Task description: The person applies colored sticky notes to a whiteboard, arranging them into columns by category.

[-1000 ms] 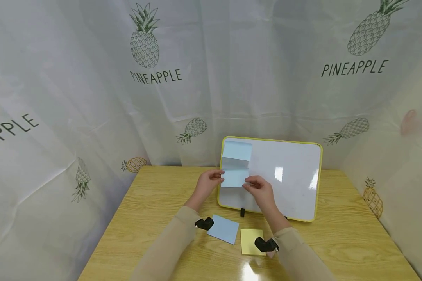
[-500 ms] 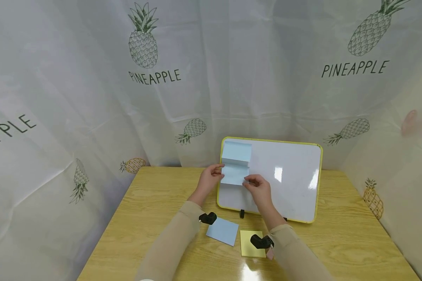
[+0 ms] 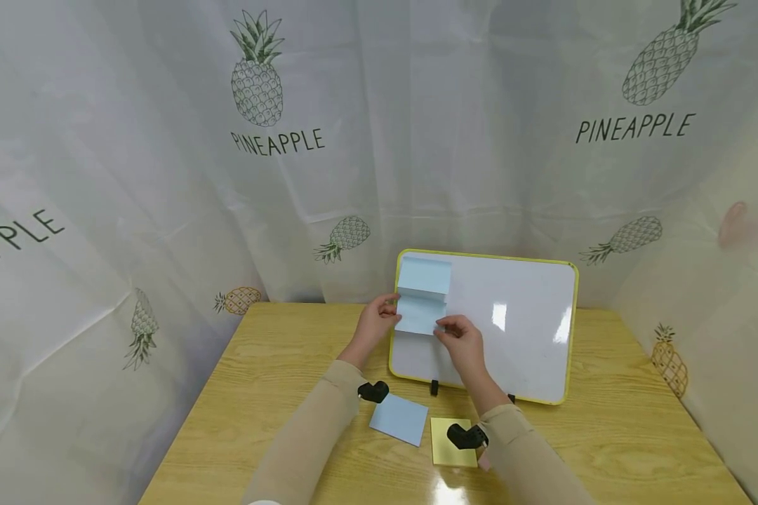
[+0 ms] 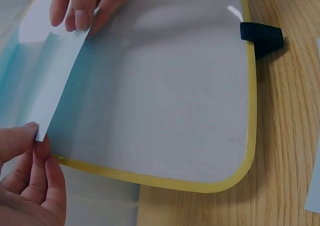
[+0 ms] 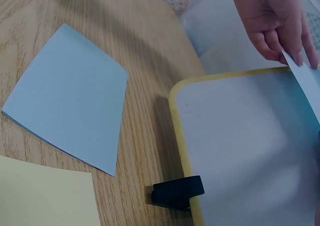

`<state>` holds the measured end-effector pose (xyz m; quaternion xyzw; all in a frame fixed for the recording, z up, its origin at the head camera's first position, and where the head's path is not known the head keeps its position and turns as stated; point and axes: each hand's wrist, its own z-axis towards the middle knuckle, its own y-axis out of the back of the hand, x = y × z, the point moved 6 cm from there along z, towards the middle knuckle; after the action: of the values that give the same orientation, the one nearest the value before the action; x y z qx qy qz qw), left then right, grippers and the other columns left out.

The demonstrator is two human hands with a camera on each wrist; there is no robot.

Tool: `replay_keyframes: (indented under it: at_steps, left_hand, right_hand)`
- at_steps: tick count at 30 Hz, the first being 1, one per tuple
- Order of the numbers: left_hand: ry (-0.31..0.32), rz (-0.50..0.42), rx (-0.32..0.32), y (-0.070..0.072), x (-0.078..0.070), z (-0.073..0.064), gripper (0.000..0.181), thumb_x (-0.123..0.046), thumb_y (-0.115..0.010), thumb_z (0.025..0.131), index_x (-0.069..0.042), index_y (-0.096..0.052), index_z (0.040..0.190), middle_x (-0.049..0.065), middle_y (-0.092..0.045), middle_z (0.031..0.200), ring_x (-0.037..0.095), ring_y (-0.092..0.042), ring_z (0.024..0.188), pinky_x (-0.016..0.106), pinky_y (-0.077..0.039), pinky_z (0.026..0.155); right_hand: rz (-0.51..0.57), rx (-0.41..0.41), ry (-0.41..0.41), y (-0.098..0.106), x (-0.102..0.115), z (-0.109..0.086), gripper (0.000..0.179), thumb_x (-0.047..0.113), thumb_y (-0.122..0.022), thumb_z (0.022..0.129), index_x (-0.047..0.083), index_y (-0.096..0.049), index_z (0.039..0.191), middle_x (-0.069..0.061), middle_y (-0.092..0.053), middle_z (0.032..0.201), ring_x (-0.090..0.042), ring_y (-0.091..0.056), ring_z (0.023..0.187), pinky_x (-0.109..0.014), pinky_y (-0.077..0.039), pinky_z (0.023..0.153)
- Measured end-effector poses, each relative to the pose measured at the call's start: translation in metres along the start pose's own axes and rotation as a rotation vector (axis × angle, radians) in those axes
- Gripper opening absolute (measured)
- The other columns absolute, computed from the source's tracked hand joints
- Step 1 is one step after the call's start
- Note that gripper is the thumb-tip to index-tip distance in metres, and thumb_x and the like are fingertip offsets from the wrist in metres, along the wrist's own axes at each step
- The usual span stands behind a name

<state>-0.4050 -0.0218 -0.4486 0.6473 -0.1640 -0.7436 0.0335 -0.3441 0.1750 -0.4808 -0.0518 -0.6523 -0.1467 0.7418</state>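
Note:
A light blue sticky note (image 3: 420, 314) is stretched between both hands in front of the upper left of a yellow-rimmed whiteboard (image 3: 505, 330). My left hand (image 3: 375, 324) pinches its left edge; in the left wrist view the thumb (image 4: 20, 138) and a finger close on a corner. At the opposite lower corner, my right hand (image 3: 464, 347) pinches between thumb and fingers. Just above is another light blue sticky note (image 3: 424, 274) on the board. The held note's lower edge stands off the board; whether its top edge touches is unclear.
On the wooden table (image 3: 278, 379) before the board lie a blue sticky note pad (image 3: 399, 419) and a yellow pad (image 3: 450, 452). A pink piece (image 3: 485, 461) shows partly beneath the right sleeve. Black clip-like feet (image 3: 434, 387) support the board. A pineapple-print curtain (image 3: 417, 140) hangs behind.
The held note has risen slightly toward the note above it, both hands moving up with it. Over the last half second it has stayed nearly still.

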Motion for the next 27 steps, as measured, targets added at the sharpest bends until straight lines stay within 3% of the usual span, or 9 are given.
replay_keyframes:
  at_steps: [20, 27]
  left_hand:
    - [0.015, -0.01, -0.018, -0.0023, 0.0041, 0.0056, 0.039, -0.002, -0.068, 0.091, -0.009, -0.062, 0.129, 0.007, -0.066, 0.095, 0.018, -0.06, 0.086, 0.03, -0.051, 0.075]
    - [-0.001, 0.044, -0.025, -0.0011, 0.0034, 0.0057, 0.038, -0.006, -0.069, 0.091, -0.011, -0.063, 0.127, 0.003, -0.061, 0.092, 0.017, -0.058, 0.083, 0.031, -0.05, 0.072]
  right_hand:
    - [-0.013, -0.015, 0.041, 0.0009, 0.0043, 0.0018, 0.015, -0.003, -0.073, 0.084, 0.003, -0.07, 0.098, -0.007, -0.063, 0.107, -0.022, -0.059, 0.099, -0.02, -0.05, 0.077]
    - [-0.045, -0.004, 0.048, 0.0022, 0.0036, 0.0009, 0.015, -0.001, -0.073, 0.085, 0.005, -0.07, 0.099, -0.006, -0.063, 0.107, -0.023, -0.06, 0.1, -0.026, -0.05, 0.081]
